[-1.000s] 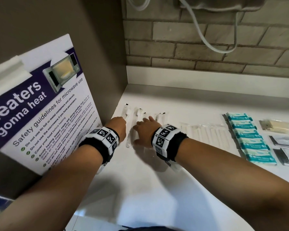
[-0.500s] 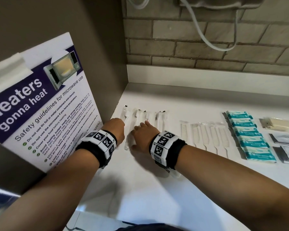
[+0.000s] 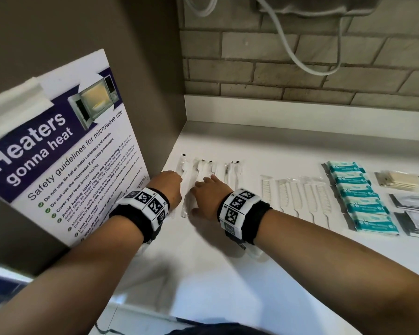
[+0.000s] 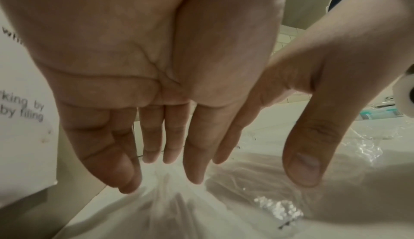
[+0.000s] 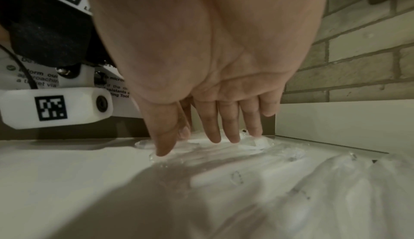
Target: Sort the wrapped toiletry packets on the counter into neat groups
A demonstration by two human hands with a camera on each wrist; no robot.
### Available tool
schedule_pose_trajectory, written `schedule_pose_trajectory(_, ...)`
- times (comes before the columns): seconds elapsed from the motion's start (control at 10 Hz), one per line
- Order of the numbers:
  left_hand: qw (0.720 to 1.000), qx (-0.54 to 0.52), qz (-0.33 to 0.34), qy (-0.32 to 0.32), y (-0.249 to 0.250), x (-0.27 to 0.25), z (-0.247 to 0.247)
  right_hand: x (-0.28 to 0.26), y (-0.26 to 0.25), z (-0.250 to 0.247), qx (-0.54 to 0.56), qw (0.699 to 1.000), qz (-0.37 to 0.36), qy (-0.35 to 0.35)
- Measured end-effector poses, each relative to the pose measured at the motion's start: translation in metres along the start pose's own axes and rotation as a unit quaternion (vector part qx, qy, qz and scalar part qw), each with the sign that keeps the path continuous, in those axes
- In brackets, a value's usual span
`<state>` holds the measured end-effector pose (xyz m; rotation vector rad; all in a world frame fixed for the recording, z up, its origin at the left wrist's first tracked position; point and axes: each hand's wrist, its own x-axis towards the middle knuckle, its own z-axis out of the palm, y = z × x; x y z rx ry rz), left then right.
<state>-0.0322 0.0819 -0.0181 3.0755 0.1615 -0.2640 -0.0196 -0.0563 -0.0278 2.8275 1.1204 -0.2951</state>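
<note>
Head view: left hand (image 3: 167,187) and right hand (image 3: 209,198), fingers straight, flat on clear-wrapped packets (image 3: 230,172), gripping nothing.

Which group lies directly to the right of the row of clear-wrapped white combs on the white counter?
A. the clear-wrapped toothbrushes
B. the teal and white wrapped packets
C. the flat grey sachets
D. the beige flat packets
B: in the head view the column of teal and white wrapped packets lies just right of the clear-wrapped white combs.
</note>
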Motion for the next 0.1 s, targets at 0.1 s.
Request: schedule_pose_trajectory(0.1,0.999,-0.036,0.0,0.026,0.0061,-0.0072,-0.008,-0.0099,0.0021,-0.0091,0.013,0.999,0.0,0.044)
